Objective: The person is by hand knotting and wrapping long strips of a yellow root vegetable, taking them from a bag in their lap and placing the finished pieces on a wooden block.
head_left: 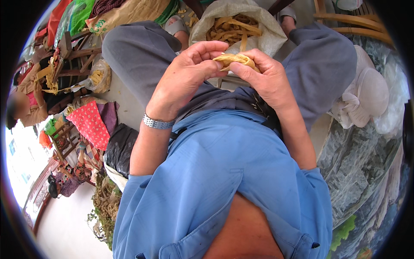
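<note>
Both hands are raised in front of the body, above the lap, and they meet around one small thing. The left hand (pixel 189 69) comes up from a bent forearm that carries a metal wristband (pixel 158 123); its wrist is turned so that the back of the hand faces the camera, and the fingers curl inward over the top. The thumb and the first fingers of this hand close on the left end of a pale yellow folded husk piece (pixel 235 59). The right hand (pixel 265 75) comes from the other side, the forearm going steep down to the blue shirt (pixel 224 172). Its fingers are also curled and closed on the right part of the same husk piece, so the piece is pinched between the two hands and partly hidden by the fingers.

Just beyond the hands, between the knees in grey trousers (pixel 138 56), an open white sack (pixel 267 30) stands on the floor, full of similar yellow strips (pixel 233 28). At the far left another person (pixel 30 103) sits near wooden chairs (pixel 77 56), and a red dotted cloth (pixel 90 123) lies beside the left leg
</note>
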Action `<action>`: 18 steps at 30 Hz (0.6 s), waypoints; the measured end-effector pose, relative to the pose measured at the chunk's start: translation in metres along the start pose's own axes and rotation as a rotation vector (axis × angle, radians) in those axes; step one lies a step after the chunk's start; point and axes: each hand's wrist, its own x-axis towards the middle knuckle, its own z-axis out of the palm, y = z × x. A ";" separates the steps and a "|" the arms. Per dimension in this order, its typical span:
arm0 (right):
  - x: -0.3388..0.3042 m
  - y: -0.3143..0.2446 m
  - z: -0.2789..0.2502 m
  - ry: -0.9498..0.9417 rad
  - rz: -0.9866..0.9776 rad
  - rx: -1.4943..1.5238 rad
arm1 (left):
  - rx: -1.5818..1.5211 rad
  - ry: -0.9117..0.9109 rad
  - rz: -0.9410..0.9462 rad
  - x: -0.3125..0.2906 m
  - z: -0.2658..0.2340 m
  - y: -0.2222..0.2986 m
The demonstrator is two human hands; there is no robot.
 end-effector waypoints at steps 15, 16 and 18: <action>0.002 0.005 -0.005 -0.157 0.395 0.307 | 0.577 0.198 0.447 0.003 0.017 -0.023; 0.002 0.004 -0.003 -0.120 0.399 0.317 | 0.675 0.155 0.490 0.005 0.008 -0.024; 0.004 0.010 -0.004 -0.080 0.264 0.236 | 0.672 0.137 0.434 0.004 0.006 -0.024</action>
